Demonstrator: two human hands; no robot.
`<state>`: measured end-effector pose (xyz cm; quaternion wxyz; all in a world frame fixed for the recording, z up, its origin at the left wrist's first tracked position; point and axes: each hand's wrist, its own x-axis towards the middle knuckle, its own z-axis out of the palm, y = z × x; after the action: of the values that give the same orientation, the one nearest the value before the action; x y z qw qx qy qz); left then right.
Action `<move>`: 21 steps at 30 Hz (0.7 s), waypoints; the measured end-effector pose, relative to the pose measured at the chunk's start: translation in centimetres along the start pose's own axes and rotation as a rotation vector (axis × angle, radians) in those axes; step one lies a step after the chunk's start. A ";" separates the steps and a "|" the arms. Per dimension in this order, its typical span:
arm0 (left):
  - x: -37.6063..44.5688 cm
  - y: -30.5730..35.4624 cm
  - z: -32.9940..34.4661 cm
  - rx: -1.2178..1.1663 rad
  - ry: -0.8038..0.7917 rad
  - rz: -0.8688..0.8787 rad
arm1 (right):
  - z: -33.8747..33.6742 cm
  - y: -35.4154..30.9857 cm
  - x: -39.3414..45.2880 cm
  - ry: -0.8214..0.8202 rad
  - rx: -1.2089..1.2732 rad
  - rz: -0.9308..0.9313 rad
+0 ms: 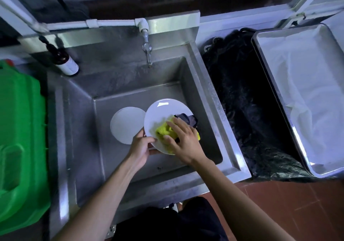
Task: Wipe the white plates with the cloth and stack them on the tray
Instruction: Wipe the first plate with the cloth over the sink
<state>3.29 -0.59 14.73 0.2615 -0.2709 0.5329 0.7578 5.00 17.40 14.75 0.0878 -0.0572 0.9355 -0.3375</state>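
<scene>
A stainless steel sink with a deep square basin sits against a wall, a white pipe running along the back to a metal tap over the basin. A dark bottle stands on the sink's back left ledge, and a green plastic container sits to the left. To the right lies a black plastic bag, then a metal tray lined with white cloth or paper; no plates are on it. The floor at lower right is reddish tile.

Over the basin, the left hand grips the near left rim of a glossy white plate, thumb on the face, holding it tilted. The right hand presses a yellow cloth with a dark patch against the plate's face, fingers spread and curled over it. A second white plate lies on the basin floor, just left of the held one and partly behind it.
</scene>
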 end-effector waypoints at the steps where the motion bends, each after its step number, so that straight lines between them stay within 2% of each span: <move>1: -0.2 0.3 -0.4 -0.020 -0.004 0.003 | 0.2 -0.2 0.1 -0.002 -0.023 -0.016; 5: -0.9 1.6 -1.9 -0.076 -0.024 0.032 | 0.8 -1.0 0.5 0.000 -0.157 -0.083; 11: -1.9 3.7 -2.7 -0.120 -0.083 0.086 | 0.6 -2.7 1.1 0.094 -0.243 -0.135; 21: -2.6 6.3 -3.8 -0.078 -0.158 0.131 | -2.1 -4.4 5.4 -0.022 -0.399 -0.438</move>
<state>1.31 -6.33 19.62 0.2419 -0.1846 0.4973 0.8125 -0.47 14.42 18.53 0.0100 -0.2776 0.9477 -0.1570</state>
